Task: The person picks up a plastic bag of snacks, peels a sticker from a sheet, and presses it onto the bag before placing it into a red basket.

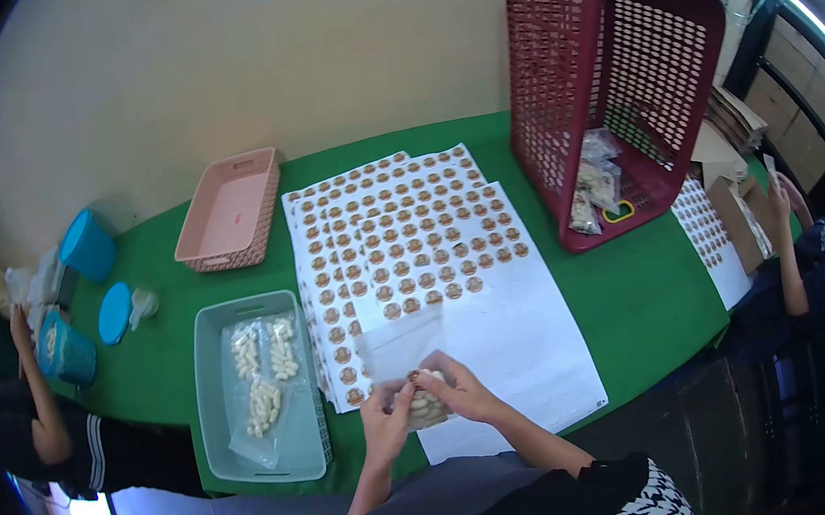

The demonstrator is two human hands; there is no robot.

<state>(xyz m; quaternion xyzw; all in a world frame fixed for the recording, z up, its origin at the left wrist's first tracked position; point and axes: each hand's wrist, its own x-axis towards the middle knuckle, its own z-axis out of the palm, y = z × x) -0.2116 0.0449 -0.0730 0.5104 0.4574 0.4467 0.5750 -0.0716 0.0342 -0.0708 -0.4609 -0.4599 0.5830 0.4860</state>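
Near the table's front edge, a clear plastic bag point(430, 412) with pale, oblong pieces in its lower part is between my two hands. My left hand point(386, 421) grips the bag's left side, thumb on its front. On the other side, my right hand point(459, 389) is closed on the bag, its fingers meeting the left thumb. A small brown round sticker point(413, 377) shows at the fingertips, partly covered. The bag's flat upper part lies over sticker sheets point(412, 247) printed with rows of brown round labels; the front sheet has a large bare white area.
Several filled bags point(265, 406) lie in a grey-green tray point(315, 459) at left. Behind are a pink basket point(227, 217) and blue tub point(87, 246). A tall maroon basket point(556, 92) on its side holds more bags. One person works at each side of the green table point(629, 305).
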